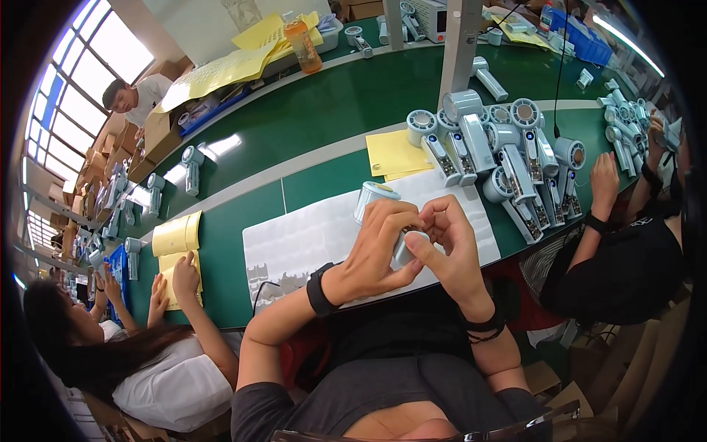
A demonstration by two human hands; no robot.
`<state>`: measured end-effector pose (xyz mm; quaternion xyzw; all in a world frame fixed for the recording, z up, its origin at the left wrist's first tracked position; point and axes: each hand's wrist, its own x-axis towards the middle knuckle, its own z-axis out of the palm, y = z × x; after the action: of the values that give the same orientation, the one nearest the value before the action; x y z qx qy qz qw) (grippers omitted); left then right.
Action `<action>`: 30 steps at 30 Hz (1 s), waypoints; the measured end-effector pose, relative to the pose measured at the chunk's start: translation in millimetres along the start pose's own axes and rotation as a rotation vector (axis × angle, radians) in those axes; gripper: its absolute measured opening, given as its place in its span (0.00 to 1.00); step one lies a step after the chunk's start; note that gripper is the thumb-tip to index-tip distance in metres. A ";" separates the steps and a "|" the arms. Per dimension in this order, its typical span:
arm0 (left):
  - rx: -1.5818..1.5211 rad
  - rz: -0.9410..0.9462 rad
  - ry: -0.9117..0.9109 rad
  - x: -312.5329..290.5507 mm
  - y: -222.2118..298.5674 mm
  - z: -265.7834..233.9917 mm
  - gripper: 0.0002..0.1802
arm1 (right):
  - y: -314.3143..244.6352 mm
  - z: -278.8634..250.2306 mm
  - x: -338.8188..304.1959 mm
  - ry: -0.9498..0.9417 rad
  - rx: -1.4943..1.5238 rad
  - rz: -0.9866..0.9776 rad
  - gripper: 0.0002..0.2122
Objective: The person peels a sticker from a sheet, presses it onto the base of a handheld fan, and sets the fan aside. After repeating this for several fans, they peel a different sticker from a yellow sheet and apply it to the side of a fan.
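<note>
A pale blue handheld fan (378,193) is in my hands above a white sheet (324,221) on the green table. My left hand (379,247) wraps round its handle and hides most of it. The round head shows beyond my left knuckles, pointing away from me. At the handle's near end, my right hand (455,250) has its thumb and fingers curled closed against the fan. Whether a small part sits between those fingertips is hidden. Grey sticker pieces (269,276) lie on the sheet's left near corner.
To the right is a heap of handheld fans (515,162), some with handles uncovered. Yellow sheets (398,153) lie beyond the white one. A metal post (458,51) rises behind the heap. Co-workers sit on both sides, the left one's hand (186,278) on yellow sheets.
</note>
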<state>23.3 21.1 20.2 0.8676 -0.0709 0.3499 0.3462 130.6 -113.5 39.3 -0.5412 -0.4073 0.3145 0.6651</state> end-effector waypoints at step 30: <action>1.170 0.071 -0.822 -9.4 -237.2 -205.0 0.18 | 92.7 -2.6 -15.2 0.266 -0.867 -0.200 0.03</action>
<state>-11.4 331.3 -11.0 0.9698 -0.0245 -0.0138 -0.2422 127.8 -107.7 -54.5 -0.7630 -0.4627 -0.0226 0.4508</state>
